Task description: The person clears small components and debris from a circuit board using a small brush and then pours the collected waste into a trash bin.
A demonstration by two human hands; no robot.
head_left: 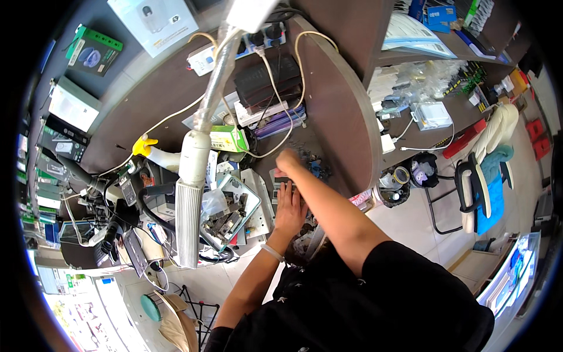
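Note:
At the desk's near edge, my left hand [288, 212] lies palm down with its fingers stretched forward, the tips resting at a small grey-and-black object [281, 181]. I cannot make out the kind of that object. Just beyond it, my right hand [287, 162] is closed in a fist, close to the object's far end; whatever it may hold is hidden. Right of my hands is a scatter of small dark bits with a blue piece [318, 169]. To the left stands a tray [253, 197] of loose metal parts, with a clear plastic bag [214, 203] on it.
A thick ribbed hose [189, 226] hangs down left of my hands. Behind are a green-and-white box [228, 138], a dark box [267, 82] and a power strip [202, 60] with trailing cables. Tools and wires crowd the left side. A chair [489, 188] stands at the right.

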